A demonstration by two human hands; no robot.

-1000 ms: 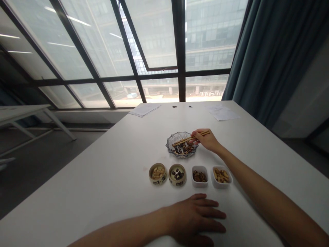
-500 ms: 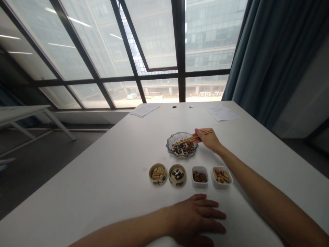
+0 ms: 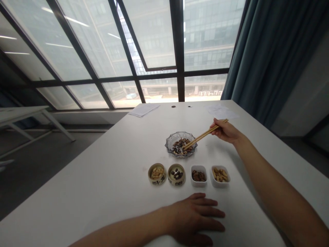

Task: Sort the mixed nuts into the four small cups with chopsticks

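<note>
Tall dark-framed windows rise beyond a white table, a blue curtain hanging at far right. At the near edge, a person's left hand rests on the tabletop, fingers spread, holding nothing. The right hand, to the right of a clear glass bowl at the table's middle, closes around 2 chopsticks, their tips inside the bowl; whether they pinch anything is too small to tell. Nearer stand 2 round dishes at left and 2 white tubs at right, containing tan, black and brown pieces.
</note>
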